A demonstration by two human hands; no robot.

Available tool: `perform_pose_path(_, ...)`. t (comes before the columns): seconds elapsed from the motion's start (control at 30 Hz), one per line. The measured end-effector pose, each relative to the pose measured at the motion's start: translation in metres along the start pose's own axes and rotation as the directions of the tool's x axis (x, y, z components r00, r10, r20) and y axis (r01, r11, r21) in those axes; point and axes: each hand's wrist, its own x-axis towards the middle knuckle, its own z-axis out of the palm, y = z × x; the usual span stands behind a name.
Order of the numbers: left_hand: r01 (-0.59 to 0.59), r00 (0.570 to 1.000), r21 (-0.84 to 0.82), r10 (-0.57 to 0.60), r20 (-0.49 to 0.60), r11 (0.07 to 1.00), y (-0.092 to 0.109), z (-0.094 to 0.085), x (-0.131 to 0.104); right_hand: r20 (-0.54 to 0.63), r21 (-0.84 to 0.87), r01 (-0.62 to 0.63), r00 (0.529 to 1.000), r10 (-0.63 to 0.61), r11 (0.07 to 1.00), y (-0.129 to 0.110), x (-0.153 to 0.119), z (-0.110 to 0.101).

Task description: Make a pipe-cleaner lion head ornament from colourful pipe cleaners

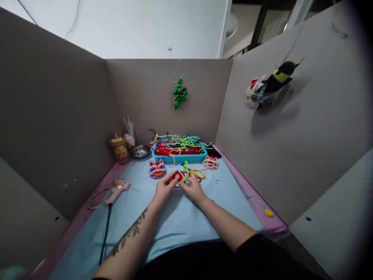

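Observation:
My left hand (165, 186) pinches the left side of a small red-and-white fuzzy craft piece (180, 175), which looks made of pipe cleaners. From the other side my right hand (193, 189) has its fingers closed around a bright green pipe cleaner (186, 166), whose bent end rises above the red piece. Fingers hide part of both. Just beyond the right hand lie scissors (199, 172) with yellow-and-red handles. A purple-and-pink lion-like face (157, 169) rests left of the hands, and a cream-and-red one (210, 162) sits at the back right.
Behind the hands stands a blue tray (180, 159) heaped with colourful pipe cleaners. A metal bowl (141, 152) and a lidded cup (119, 151) are at the back left. A pink glue gun (117, 191) with a cord lies left. Grey panels (163, 105) enclose three sides.

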Motion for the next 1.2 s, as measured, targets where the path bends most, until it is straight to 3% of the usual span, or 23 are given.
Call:
perform_pose_path(0.17,-0.025,1.000,-0.001,0.025,-0.007,1.000,0.000,0.000,-0.001,-0.013,0.012,0.011,1.000,-0.011,1.000,-0.004,0.001,0.000)
perform_pose_path(0.4,0.050,0.997,0.000,-0.050,-0.062,0.999,0.011,0.002,-0.003,-0.004,0.022,0.015,1.000,-0.015,1.000,-0.005,0.000,0.000)
perform_pose_path(0.63,0.082,0.996,0.009,-0.082,-0.040,0.997,0.008,0.000,-0.004,0.006,0.015,0.027,1.000,-0.027,1.000,-0.003,-0.001,0.001)
perform_pose_path(0.77,0.108,0.990,-0.026,-0.110,-0.088,0.994,0.008,-0.002,-0.001,0.017,0.000,0.049,0.999,-0.049,0.999,-0.002,0.002,-0.002)
perform_pose_path(0.9,0.126,0.979,-0.020,-0.127,-0.157,0.992,0.011,-0.004,0.000,-0.201,0.079,-0.050,0.977,0.065,0.996,0.008,0.009,-0.009)
perform_pose_path(1.0,0.135,0.984,-0.018,-0.136,-0.118,0.991,0.015,-0.004,-0.001,-0.302,0.119,-0.133,0.939,0.164,0.984,0.019,0.016,-0.017)
perform_pose_path(1.2,0.201,0.979,-0.016,-0.201,0.026,0.979,0.019,-0.002,-0.005,-0.218,0.087,-0.170,0.958,0.185,0.982,0.030,0.024,-0.027)
